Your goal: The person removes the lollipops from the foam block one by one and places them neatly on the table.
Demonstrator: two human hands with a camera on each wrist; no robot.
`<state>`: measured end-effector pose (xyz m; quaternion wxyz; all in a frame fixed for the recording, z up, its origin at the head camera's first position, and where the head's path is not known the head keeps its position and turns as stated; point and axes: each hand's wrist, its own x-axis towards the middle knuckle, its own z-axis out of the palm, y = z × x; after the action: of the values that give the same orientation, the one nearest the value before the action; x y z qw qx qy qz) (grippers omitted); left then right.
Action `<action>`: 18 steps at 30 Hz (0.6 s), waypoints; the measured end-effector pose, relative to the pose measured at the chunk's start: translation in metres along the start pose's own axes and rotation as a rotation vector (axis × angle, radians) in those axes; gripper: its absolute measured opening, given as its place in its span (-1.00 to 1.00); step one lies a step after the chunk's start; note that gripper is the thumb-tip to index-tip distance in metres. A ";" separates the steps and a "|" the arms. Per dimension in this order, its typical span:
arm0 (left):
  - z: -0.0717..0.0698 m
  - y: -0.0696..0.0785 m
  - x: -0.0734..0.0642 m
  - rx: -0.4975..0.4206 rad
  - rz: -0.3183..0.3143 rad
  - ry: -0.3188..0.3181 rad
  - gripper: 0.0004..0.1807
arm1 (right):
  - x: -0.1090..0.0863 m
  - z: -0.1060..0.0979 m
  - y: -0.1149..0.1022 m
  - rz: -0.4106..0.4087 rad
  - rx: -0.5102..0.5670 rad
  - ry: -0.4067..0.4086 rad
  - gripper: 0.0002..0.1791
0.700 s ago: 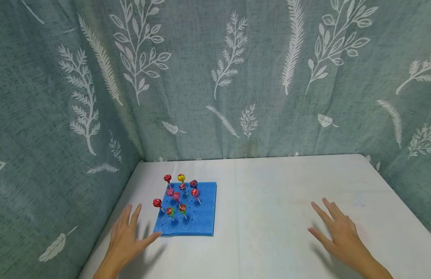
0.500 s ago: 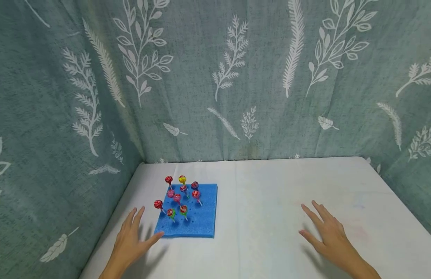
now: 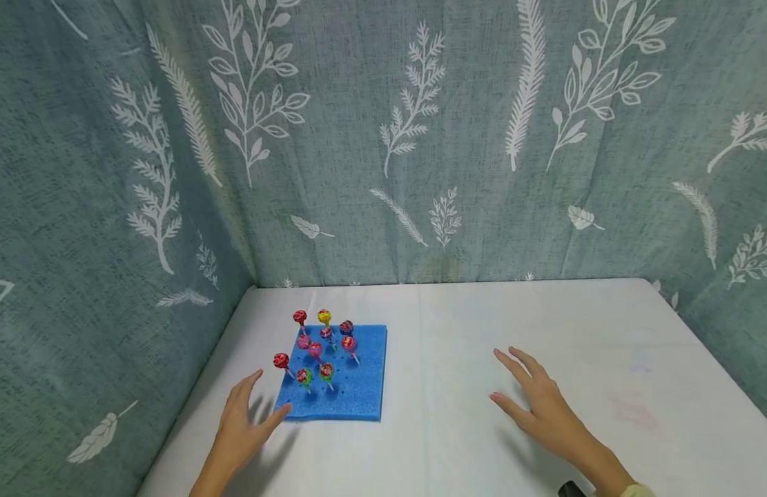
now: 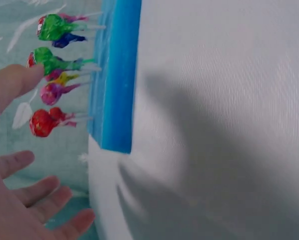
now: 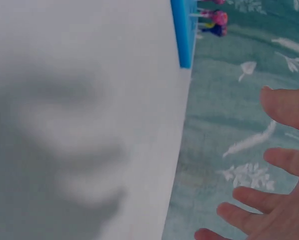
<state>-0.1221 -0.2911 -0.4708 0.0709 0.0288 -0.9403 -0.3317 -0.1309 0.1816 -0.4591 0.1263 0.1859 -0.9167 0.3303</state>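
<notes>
Several wrapped lollipops stand by their sticks in a blue foam board on the left of the table. Among them are a yellow lollipop at the back, a red lollipop at the left edge and a red-and-green lollipop near the front. My left hand hovers by the board's front left corner, thumb and fingers spread, holding nothing. In the left wrist view its thumb overlaps a green-wrapped lollipop; contact cannot be told. Right of the board my right hand is held above the table, fingers apart, holding nothing.
A white cloth covers the table. Green-grey curtains with white leaf prints hang behind it and along both sides. Small holes dot the front part of the foam board. A dark object sits by the right wrist.
My right hand has moved left across the table, towards the board. My left hand has shifted slightly right, its fingers drawn a little closer together. The lollipops and board stay put.
</notes>
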 end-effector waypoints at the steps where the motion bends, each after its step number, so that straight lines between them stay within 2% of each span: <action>1: 0.001 0.001 0.001 -0.015 -0.003 0.006 -0.04 | 0.002 0.002 -0.002 -0.001 0.012 -0.004 -0.28; 6: 0.006 0.005 0.002 -0.076 -0.059 0.010 -0.12 | 0.011 0.012 -0.012 0.018 0.061 -0.040 -0.30; 10: 0.013 0.008 0.004 -0.115 -0.082 0.026 -0.20 | 0.019 0.020 -0.017 0.015 0.107 -0.061 -0.30; 18: 0.026 0.015 0.009 -0.128 -0.155 -0.008 -0.24 | 0.037 0.036 -0.024 -0.055 0.196 -0.070 -0.34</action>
<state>-0.1350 -0.2643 -0.4799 0.0429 0.0952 -0.9123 -0.3959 -0.1578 0.1316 -0.4596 0.0846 0.2338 -0.8783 0.4083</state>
